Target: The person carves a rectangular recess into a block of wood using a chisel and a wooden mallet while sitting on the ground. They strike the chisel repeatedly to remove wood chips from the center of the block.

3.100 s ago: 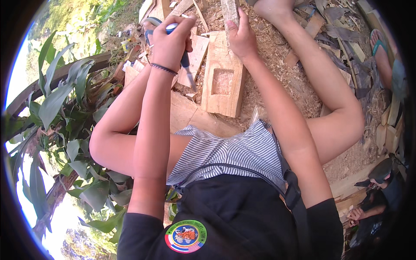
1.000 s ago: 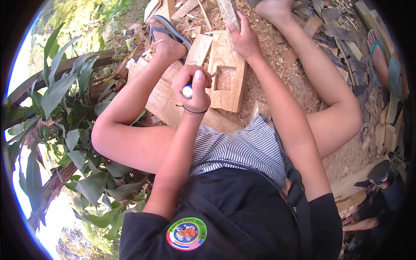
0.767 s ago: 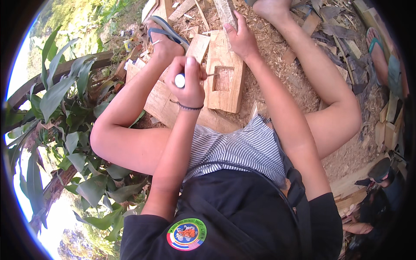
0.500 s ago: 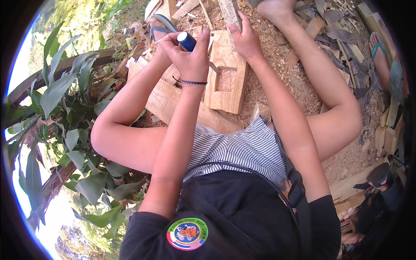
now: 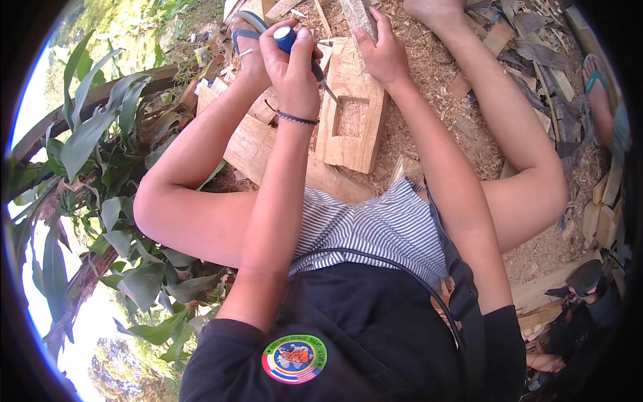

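At twelve o'clock, between the legs, lies the wooden block [image 5: 347, 151] with its recess [image 5: 351, 120]. The hands are apart: the left hand [image 5: 293, 70] grips a chisel [image 5: 285, 41], tip at the recess's eleven-o'clock corner; the right hand [image 5: 384, 57], toward one o'clock, grasps a rough bar [image 5: 359, 16]. The step looks like placing the blade; a next strike would call for a steady chisel.
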The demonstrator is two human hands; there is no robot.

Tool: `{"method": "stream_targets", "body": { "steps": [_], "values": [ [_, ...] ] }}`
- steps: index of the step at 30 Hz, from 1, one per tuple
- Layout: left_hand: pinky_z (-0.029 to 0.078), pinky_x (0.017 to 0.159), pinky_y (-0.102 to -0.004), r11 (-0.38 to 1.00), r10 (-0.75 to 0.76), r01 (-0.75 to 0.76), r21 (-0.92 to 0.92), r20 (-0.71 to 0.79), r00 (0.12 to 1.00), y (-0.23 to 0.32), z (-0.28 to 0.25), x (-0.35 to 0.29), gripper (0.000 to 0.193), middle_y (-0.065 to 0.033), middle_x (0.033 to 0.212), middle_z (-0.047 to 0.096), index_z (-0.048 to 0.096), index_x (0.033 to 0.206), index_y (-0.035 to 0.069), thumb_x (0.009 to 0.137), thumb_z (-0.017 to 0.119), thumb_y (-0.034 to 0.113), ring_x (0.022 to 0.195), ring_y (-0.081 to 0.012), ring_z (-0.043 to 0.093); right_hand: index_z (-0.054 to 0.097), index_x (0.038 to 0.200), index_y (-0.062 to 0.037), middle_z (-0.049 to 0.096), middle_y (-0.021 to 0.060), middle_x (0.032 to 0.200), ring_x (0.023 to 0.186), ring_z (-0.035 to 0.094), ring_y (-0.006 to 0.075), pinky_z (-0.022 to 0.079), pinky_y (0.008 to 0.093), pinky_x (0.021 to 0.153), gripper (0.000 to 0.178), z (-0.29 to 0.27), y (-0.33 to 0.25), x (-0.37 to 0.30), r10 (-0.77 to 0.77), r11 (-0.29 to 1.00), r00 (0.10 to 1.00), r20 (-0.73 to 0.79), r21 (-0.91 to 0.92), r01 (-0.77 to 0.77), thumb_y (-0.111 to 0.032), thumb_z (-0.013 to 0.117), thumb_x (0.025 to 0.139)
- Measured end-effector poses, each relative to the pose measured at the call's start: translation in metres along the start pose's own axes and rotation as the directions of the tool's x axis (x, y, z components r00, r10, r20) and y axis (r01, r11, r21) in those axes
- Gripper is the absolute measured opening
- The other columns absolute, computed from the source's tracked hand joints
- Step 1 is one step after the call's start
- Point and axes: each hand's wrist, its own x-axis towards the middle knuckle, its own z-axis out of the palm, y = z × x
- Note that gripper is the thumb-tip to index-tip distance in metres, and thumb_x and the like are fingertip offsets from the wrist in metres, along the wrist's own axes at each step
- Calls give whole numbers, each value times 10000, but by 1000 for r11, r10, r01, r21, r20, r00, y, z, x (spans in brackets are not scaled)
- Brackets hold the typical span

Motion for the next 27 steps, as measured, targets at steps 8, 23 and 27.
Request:
{"method": "stream_targets", "body": {
  "steps": [8, 23, 27],
  "values": [
    [452, 503, -323, 974, -212, 210, 88, 11, 977, -5, 22, 28, 230, -61, 659, 550, 481, 947, 71, 869, 692, 121, 529, -182, 550, 406, 1435, -73, 599, 307, 1231, 1154, 590, 453, 487, 482, 959, 557, 1, 6, 1, -8, 1000, 1000, -23, 24, 9, -232, 581, 931],
    [376, 391, -235, 924, -306, 249, 291, 169, 937, -54, 35, 62, 205, -8, 573, 553, 585, 868, 58, 883, 724, 208, 426, -102, 508, 401, 1433, -64, 592, 279, 1266, 1199, 578, 416, 481, 453, 971, 573, -5, -10, 10, 121, 993, 990, 72, -18, -120, -295, 587, 942],
    [438, 511, -247, 955, -245, 232, 187, 49, 968, -79, 33, 62, 198, -10, 732, 583, 601, 993, 34, 896, 723, 157, 579, -89, 531, 420, 1423, -49, 586, 259, 1288, 1217, 583, 369, 478, 420, 981, 577, -8, -1, 12, 32, 999, 998, 56, 28, -34, -329, 604, 953]
  ]
}}
